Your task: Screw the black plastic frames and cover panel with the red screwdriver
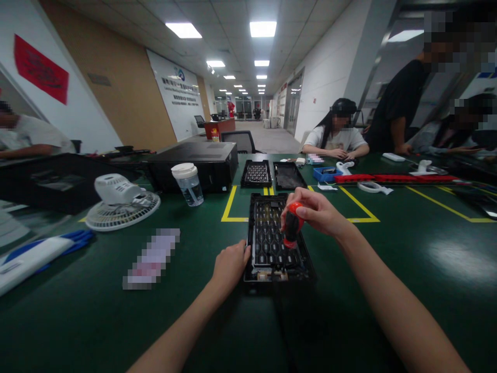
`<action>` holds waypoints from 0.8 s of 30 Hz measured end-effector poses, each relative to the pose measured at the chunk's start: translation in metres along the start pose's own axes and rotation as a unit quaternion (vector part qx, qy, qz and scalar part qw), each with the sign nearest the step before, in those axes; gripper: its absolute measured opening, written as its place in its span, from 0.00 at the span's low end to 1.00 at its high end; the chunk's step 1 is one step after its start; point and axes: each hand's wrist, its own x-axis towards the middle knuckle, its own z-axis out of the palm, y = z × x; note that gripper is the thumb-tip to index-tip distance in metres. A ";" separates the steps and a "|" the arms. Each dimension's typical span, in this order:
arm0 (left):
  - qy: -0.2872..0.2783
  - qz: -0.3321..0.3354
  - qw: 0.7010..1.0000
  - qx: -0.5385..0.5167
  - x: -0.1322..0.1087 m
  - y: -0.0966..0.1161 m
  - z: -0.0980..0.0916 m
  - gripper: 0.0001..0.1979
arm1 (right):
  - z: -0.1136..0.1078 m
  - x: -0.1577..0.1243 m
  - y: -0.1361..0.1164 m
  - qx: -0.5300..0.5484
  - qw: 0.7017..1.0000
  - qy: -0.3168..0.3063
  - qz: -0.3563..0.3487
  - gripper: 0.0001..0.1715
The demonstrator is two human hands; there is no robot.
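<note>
A black rectangular case (277, 274) with rows of dark, lens-like cells inside lies on the green table in front of me. At its left edge, my left hand (230, 264) grips the rim with the fingers partly hidden. Above the right part of the case, my right hand (316, 210) is closed around a screwdriver (294, 225) with a red and black handle. The handle stands nearly upright; its tip is hidden or too dark to make out. Pale parts (272, 276) show at the near end of the case.
Beyond the yellow tape lie another case with a cell grid (256, 173) and a black tray (289, 176). To the left are a lidded cup (189, 184), a white fan (122, 207) and a blurred-out flat item (153, 259). A blue bin (325, 174) stands at right; people sit beyond.
</note>
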 end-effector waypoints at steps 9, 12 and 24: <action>0.015 0.012 1.000 0.001 0.001 -0.001 0.002 0.18 | 0.001 -0.003 -0.005 -0.074 0.997 0.026 -0.003 0.11; 0.002 -0.002 1.000 0.004 0.001 0.000 0.002 0.18 | 0.002 -0.003 -0.007 -0.090 0.996 0.027 0.002 0.12; 0.014 0.005 1.000 0.003 0.002 -0.002 0.005 0.18 | 0.003 -0.003 -0.014 -0.153 0.988 0.033 -0.004 0.13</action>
